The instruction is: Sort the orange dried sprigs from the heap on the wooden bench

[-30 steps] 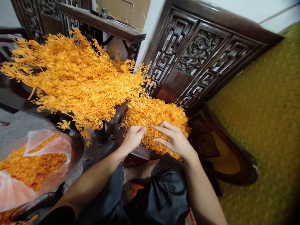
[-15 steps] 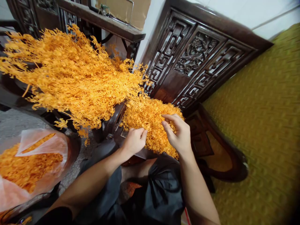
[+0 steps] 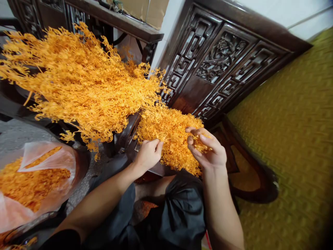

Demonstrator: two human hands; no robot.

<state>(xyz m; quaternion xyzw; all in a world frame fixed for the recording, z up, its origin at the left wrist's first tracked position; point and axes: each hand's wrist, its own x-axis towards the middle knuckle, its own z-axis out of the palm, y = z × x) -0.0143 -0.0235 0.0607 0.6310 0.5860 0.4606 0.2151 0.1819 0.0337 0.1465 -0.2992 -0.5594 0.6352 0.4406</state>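
A large bundle of orange, frilly plastic-looking sprigs (image 3: 91,83) spreads over dark furniture at the upper left. In front of my knees lies a smaller heap of orange pieces (image 3: 169,128). My left hand (image 3: 150,154) is closed in a pinch at the near edge of that heap; a thin orange stem shows at its fingertips. My right hand (image 3: 208,147) is over the heap's right side, its fingers curled and apart, with small orange bits by the palm; whether it grips them is unclear.
A pinkish plastic bag (image 3: 56,159) of orange pieces stands on the floor at the lower left. Behind the heap rises a carved dark wood chair back (image 3: 187,88). A dark wooden armrest (image 3: 267,187) and yellow-green patterned surface (image 3: 293,139) are at the right.
My right hand has moved right, away from my left hand, and turned its palm more into view. My left hand has stayed nearly in place, still pinched.
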